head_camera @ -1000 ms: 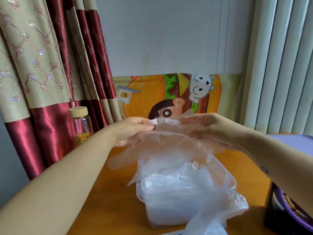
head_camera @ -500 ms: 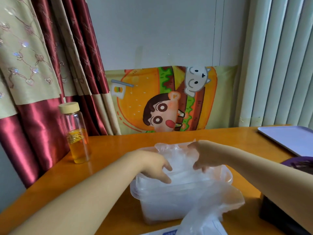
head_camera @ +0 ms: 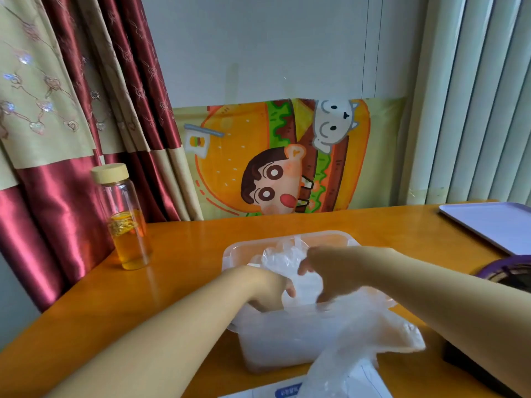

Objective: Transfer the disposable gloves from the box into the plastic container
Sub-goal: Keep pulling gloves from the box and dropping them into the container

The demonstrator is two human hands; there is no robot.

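Note:
A clear plastic container [head_camera: 238, 249] stands on the orange table, stuffed with crumpled transparent disposable gloves [head_camera: 283, 258]. Both my hands reach down into it. My left hand [head_camera: 265, 288] has its fingers curled into the glove pile at the near left side. Beside it, my right hand [head_camera: 330, 272] pinches the same plastic with thumb and bent fingers. More loose gloves [head_camera: 353, 354] spill from the white and blue glove box [head_camera: 284, 393] at the bottom edge and drape over the container's front wall. My fingertips are hidden in the plastic.
A glass bottle [head_camera: 126, 214] with amber liquid and a cream cap stands at the left, near the curtain. A lilac tray [head_camera: 494, 225] lies at the far right. A dark object with a purple rim [head_camera: 505, 271] sits behind my right forearm.
A second ago both hands held a glove stretched in the air above the container. They have come down with it and now sit inside the container among the gloves.

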